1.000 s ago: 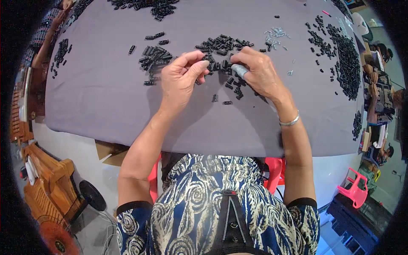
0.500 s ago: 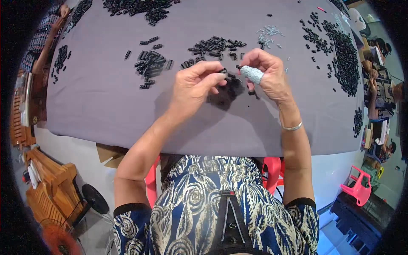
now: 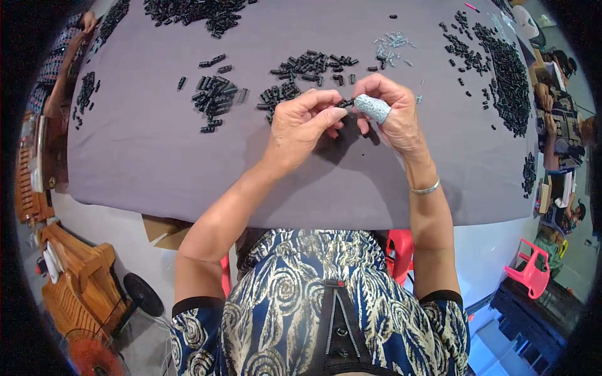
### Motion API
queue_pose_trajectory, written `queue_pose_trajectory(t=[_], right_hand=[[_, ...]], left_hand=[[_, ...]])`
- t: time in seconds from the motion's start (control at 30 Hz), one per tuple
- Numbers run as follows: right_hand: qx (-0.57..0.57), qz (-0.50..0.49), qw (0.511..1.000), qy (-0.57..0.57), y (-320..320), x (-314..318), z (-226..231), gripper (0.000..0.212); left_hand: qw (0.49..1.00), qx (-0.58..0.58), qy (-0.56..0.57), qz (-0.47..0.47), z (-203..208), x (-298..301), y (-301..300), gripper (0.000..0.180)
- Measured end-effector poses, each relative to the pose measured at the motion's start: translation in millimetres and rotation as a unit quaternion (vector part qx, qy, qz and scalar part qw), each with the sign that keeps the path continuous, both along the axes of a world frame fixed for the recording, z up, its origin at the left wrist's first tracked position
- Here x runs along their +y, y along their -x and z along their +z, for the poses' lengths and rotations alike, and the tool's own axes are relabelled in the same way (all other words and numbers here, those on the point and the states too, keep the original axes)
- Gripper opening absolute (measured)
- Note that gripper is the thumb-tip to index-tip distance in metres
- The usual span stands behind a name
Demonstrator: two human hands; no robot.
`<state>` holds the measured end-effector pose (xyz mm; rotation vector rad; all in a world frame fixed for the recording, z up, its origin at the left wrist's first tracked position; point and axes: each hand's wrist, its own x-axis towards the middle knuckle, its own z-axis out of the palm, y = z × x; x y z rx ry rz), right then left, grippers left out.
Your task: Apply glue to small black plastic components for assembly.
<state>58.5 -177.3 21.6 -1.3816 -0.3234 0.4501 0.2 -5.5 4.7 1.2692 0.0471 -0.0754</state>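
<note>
"While the 2 hands work close together above the table [image 3: 150,166], what do the fingers hold?"

"Left hand [image 3: 305,128] pinches a small black piece [image 3: 344,103] narrowly between thumb and fingers, raised off the table. Right hand [image 3: 402,119], with grey wrapping [image 3: 374,109] on 1 digit, has its fingers pinched at the dark right end; whether that's the same piece or a 2nd, I can't tell."

"What could go wrong?"

"A slip, I'd say. The hold is all fingertips, and the wrapping probably dulls feel, so a crooked push might pop something loose."

"Easy to find again?"

"Perhaps not. A cluster of black pieces [image 3: 278,95] lies just beyond the left hand, and they look alike."

"And farther out?"

"Silvery bits [image 3: 392,45] lie beyond the right hand; a careless sweep could scatter them. Farthest is a big black heap [image 3: 194,12]."
</note>
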Motion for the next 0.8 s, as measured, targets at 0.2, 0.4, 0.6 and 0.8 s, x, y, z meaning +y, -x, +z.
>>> queue_pose_trajectory(t=[0.2,0.4,0.6,0.8], right_hand=[[-0.030,0.004,0.998,0.055,1,1,3,0.006],[-0.098,0.005,0.989,0.114,4,2,6,0.007],[-0.089,0.016,0.986,0.137,6,4,13,0.007],[-0.154,0.031,0.962,0.223,4,3,16,0.006]], left_hand=[[0.997,-0.059,-0.053,0.011,-1,0,0,0.016],[0.983,-0.119,-0.130,0.053,-7,-4,3,0.014],[0.974,-0.146,-0.160,0.072,-9,-6,5,0.015],[0.938,-0.202,-0.268,0.089,-10,-6,4,0.016]])
